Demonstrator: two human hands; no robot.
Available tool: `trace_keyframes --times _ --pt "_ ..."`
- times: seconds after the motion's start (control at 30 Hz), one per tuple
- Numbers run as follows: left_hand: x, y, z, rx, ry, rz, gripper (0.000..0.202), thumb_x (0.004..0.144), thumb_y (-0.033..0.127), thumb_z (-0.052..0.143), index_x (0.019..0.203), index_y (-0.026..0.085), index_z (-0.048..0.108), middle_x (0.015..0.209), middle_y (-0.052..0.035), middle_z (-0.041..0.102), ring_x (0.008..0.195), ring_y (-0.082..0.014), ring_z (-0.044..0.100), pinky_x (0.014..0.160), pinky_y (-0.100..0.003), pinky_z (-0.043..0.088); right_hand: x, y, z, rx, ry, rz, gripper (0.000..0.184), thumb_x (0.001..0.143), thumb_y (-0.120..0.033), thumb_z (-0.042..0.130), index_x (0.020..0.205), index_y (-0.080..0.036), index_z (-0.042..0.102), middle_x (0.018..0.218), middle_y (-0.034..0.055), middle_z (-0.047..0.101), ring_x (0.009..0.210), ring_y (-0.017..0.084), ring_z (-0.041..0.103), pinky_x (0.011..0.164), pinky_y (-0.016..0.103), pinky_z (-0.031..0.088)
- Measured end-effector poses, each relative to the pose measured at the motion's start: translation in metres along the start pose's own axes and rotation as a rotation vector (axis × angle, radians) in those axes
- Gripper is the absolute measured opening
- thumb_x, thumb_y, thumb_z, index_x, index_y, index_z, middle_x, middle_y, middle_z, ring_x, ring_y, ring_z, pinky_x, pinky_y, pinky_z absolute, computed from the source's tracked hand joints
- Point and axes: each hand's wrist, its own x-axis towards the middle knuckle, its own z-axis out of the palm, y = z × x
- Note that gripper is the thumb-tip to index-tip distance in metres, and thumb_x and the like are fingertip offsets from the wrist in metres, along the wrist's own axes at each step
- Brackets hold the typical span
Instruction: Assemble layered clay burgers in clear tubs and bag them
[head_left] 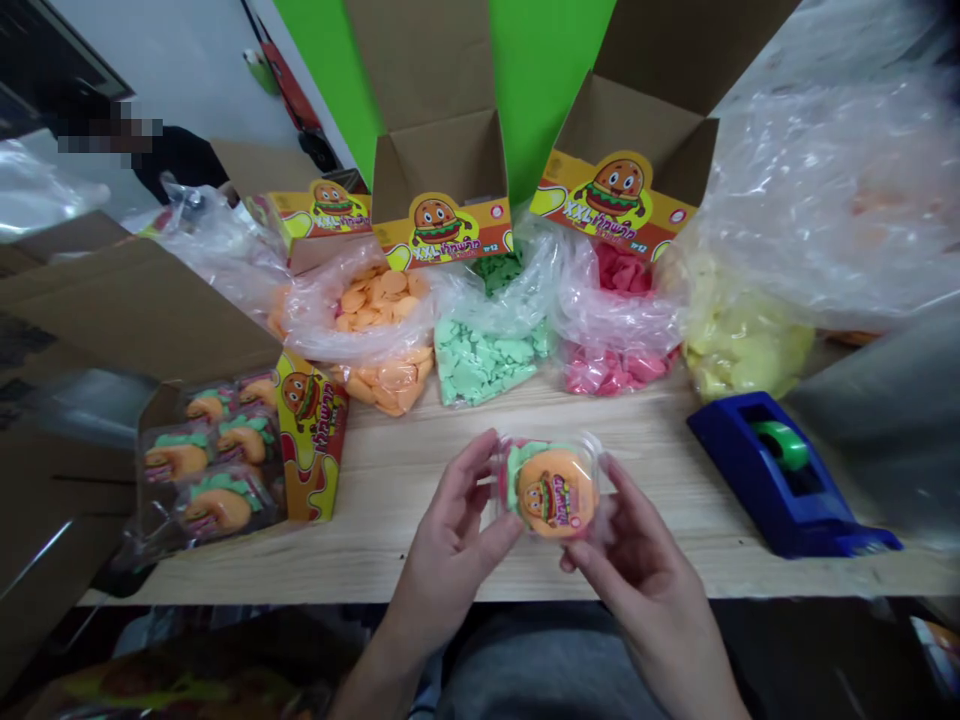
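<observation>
Over the near edge of the pale wooden bench (pixel 660 440), at 6 o'clock, the left hand (pixel 450 540) and right hand (pixel 637 570) grasp a small round clear-plastic tub (pixel 553 490) between them, fingers (pixel 469 470) curled about its rim from either side. It holds a glossy orange dome with a burger-face label over a frilly green layer and a pink one. The lid looks pressed on, though blur leaves that unsure.

At 9 o'clock an open printed cardboard display box (pixel 311 440) already carries several filled tubs (pixel 217 470) in rows, seemingly with room left. At 12 o'clock, crinkled clear bags bulge with loose pieces: a bag of flat orange discs (pixel 379 300), a bag of ragged green bits (pixel 480 355), a bag of pink bits (pixel 615 365) and a bag of pale yellow pieces (pixel 739 340). A blue plastic tape dispenser (pixel 780 480) sits at 3 o'clock.
</observation>
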Motion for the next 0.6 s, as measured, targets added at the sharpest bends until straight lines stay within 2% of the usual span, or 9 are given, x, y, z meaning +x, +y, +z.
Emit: trace_keyframes --times 0.07,0.17,0.27,0.4,0.5,0.53,0.6 --pt "-0.003 0.001 -0.003 -0.030 -0.012 0.002 0.060 0.073 0.031 0.065 0.126 0.040 0.039 0.134 0.0037 0.043 0.126 -0.0197 0.036 0.102 -0.031 0.036 -0.005 -0.004 0.004 -0.042 -0.041 0.036 0.054 0.075 -0.020 0.064 0.122 -0.041 0.045 0.088 -0.0043 0.057 0.070 0.008 0.058 0.067 0.021 0.055" --pt "-0.004 0.000 -0.008 -0.118 -0.057 -0.046 0.067 0.072 0.035 0.065 0.130 0.039 0.033 0.136 0.0040 0.040 0.127 -0.0214 0.035 0.101 -0.032 0.037 -0.010 -0.008 0.009 -0.027 -0.016 0.045 0.045 0.075 -0.023 0.065 0.115 -0.040 0.053 0.085 -0.0044 0.060 0.068 0.008 0.060 0.066 0.020 0.055" --pt "-0.005 0.003 -0.010 -0.154 -0.082 -0.078 0.070 0.070 0.036 0.067 0.131 0.038 0.031 0.132 0.0026 0.045 0.121 -0.0212 0.042 0.096 -0.029 0.041 -0.011 -0.008 0.009 -0.062 -0.047 0.013 0.038 0.079 -0.026 0.059 0.115 -0.038 0.054 0.087 -0.0025 0.063 0.069 0.010 0.063 0.068 0.023 0.056" --pt "-0.010 0.013 -0.018 -0.057 -0.073 -0.134 0.079 0.064 0.030 0.073 0.130 0.036 0.030 0.121 0.0008 0.053 0.111 -0.0212 0.050 0.092 -0.029 0.043 -0.009 -0.004 0.002 -0.279 -0.189 -0.068 0.036 0.083 -0.024 0.053 0.116 -0.038 0.054 0.099 -0.0011 0.065 0.077 0.012 0.066 0.071 0.022 0.055" --pt "-0.022 0.023 -0.041 0.053 -0.013 -0.139 0.069 0.065 0.028 0.072 0.126 0.031 0.039 0.121 -0.0009 0.053 0.112 -0.0235 0.049 0.092 -0.030 0.043 -0.005 0.005 -0.007 -0.410 -0.320 -0.120 0.034 0.084 -0.021 0.051 0.113 -0.037 0.056 0.089 -0.0028 0.066 0.077 0.010 0.065 0.074 0.016 0.053" --pt "-0.028 0.028 -0.053 0.114 0.046 -0.106 0.064 0.066 0.028 0.071 0.124 0.030 0.043 0.122 -0.0013 0.052 0.112 -0.0239 0.049 0.091 -0.030 0.043 -0.003 0.010 -0.010 -0.429 -0.350 -0.125 0.033 0.084 -0.021 0.050 0.113 -0.037 0.056 0.086 -0.0032 0.067 0.077 0.009 0.065 0.074 0.014 0.052" --pt "-0.044 0.042 -0.086 0.300 0.235 0.013 0.058 0.068 0.027 0.070 0.121 0.030 0.046 0.125 -0.0013 0.050 0.111 -0.0230 0.050 0.091 -0.030 0.044 0.001 0.019 -0.019 -0.453 -0.364 -0.107 0.030 0.083 -0.024 0.051 0.111 -0.035 0.058 0.083 -0.0038 0.067 0.076 0.008 0.065 0.073 0.010 0.050"
